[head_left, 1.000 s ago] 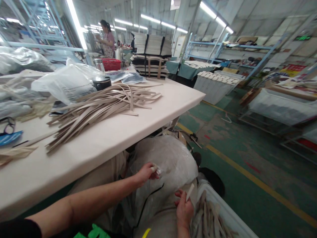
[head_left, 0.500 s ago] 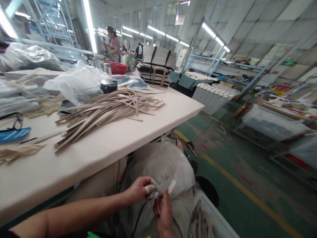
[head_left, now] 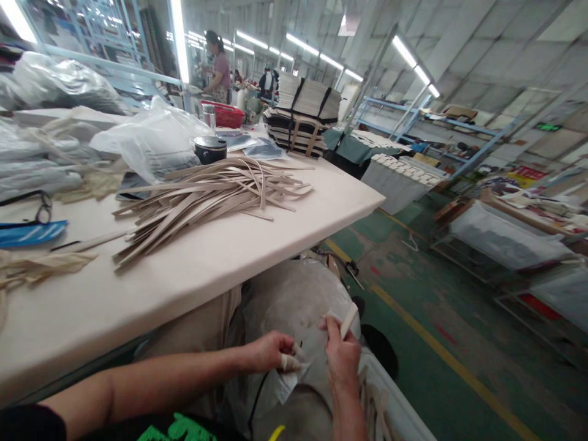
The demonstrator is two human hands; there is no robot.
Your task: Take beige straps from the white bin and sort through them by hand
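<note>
My left hand (head_left: 274, 353) is closed in a pinch over my lap, with pale coverings on its thumb and a finger. What sits between those fingertips is too small to make out. A scrap of clear plastic (head_left: 285, 384) shows just below them, and a thin dark cord (head_left: 258, 395) hangs down nearby. To the right, my right hand (head_left: 342, 350) is closed around a flat pale strip (head_left: 350, 320) whose end sticks up past the fingers. A sheet of clear plastic (head_left: 298, 291) covers my lap beneath both hands.
Many beige strips (head_left: 202, 202) lie heaped on the pale table (head_left: 275, 245). Behind them are a plastic bag (head_left: 151, 138) and a dark lidded pot (head_left: 210, 149). At my right side stands a light bin (head_left: 397, 401) holding more strips. A person (head_left: 219, 67) stands farther back.
My right hand has moved up and away to the right with the pale strip, so the hands are farther apart. My left hand has shifted slightly right. The view has tilted a little.
</note>
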